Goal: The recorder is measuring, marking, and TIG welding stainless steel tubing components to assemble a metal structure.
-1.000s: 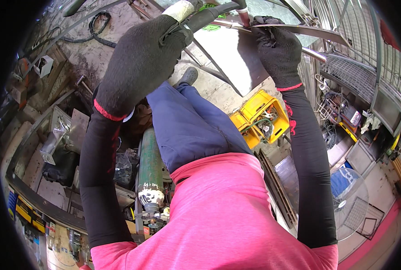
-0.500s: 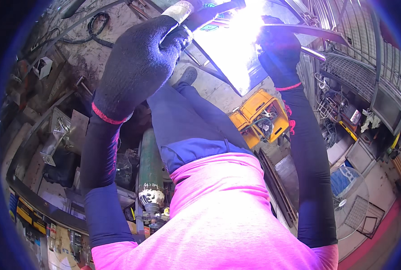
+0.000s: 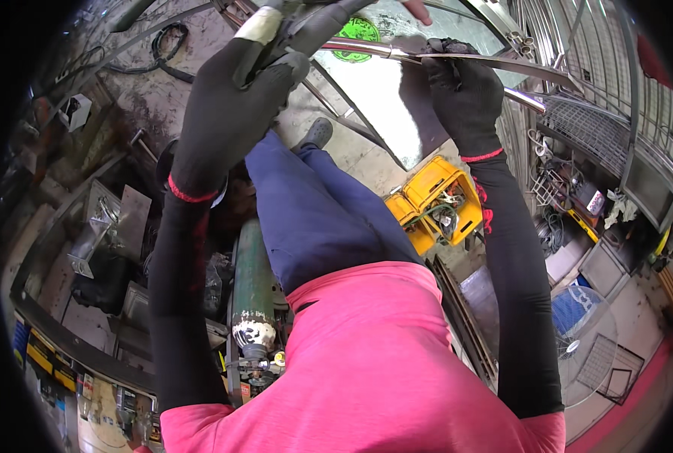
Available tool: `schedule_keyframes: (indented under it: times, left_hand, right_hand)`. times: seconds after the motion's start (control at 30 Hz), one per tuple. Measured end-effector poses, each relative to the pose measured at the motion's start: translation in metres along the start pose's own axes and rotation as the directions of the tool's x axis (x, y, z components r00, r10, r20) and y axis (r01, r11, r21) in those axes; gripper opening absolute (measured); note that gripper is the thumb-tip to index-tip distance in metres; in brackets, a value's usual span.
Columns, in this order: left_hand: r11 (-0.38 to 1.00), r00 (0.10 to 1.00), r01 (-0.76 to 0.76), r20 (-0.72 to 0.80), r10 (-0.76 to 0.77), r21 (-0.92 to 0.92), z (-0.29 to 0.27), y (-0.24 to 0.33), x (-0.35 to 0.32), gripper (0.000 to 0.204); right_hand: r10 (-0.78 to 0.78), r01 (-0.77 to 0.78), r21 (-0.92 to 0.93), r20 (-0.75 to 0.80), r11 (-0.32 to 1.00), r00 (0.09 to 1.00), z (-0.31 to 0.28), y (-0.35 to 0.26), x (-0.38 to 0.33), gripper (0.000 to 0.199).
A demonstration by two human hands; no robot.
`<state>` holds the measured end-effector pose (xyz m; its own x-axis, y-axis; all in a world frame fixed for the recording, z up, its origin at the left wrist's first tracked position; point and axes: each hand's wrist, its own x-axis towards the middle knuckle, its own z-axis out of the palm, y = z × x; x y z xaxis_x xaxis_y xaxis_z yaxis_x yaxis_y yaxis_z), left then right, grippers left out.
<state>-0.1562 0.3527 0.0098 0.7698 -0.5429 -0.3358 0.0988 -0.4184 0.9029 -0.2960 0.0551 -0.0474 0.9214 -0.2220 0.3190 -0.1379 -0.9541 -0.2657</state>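
My left hand [image 3: 231, 121], in a black knit glove with a red cuff, is closed around the dark handle of a welding torch [image 3: 327, 27] at the top. A pale wrap [image 3: 259, 25] shows on that glove. Right of it, my right hand [image 3: 466, 106], gloved alike, grips a shiny metal tube [image 3: 526, 100]; its fingers are partly hidden. A flat, curved metal strip [image 3: 532, 69] crosses over this hand. Below the tube lies a bright metal-topped table [image 3: 374, 102] with a round green mark [image 3: 357, 38]. No arc glow shows.
Another person's bare fingers [image 3: 418, 10] reach in at the top edge. A yellow toolbox [image 3: 434, 200] stands open on the floor near my legs. Left of my legs stands a green gas cylinder [image 3: 253, 264]. Wire racks [image 3: 589, 124] and a fan [image 3: 582, 317] are at right.
The glaring arc between my hands has gone out. My left hand and torch have drawn slightly left, away from the tube. Bare fingers now show at the top.
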Motion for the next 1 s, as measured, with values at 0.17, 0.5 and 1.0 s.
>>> schedule_keyframes:
  times: [0.17,0.5,1.0]
  left_hand:
    - [0.952,0.991,0.058,-0.094,-0.09,-0.301,-0.002,-0.017,-0.005,0.039]
    - [0.832,0.989,0.137,0.026,-0.146,-0.537,0.001,0.002,0.006,0.032]
    - [0.924,0.933,-0.306,-0.123,0.339,0.229,0.039,-0.02,0.04,0.021]
  right_hand:
    - [0.038,-0.039,0.008,0.088,0.999,0.995,-0.007,-0.006,0.002,0.021]
    - [0.094,-0.099,0.04,0.105,0.994,0.99,-0.016,-0.017,0.005,0.02]
    - [0.349,-0.404,0.32,0.218,0.857,0.912,-0.05,-0.024,0.007,0.026]
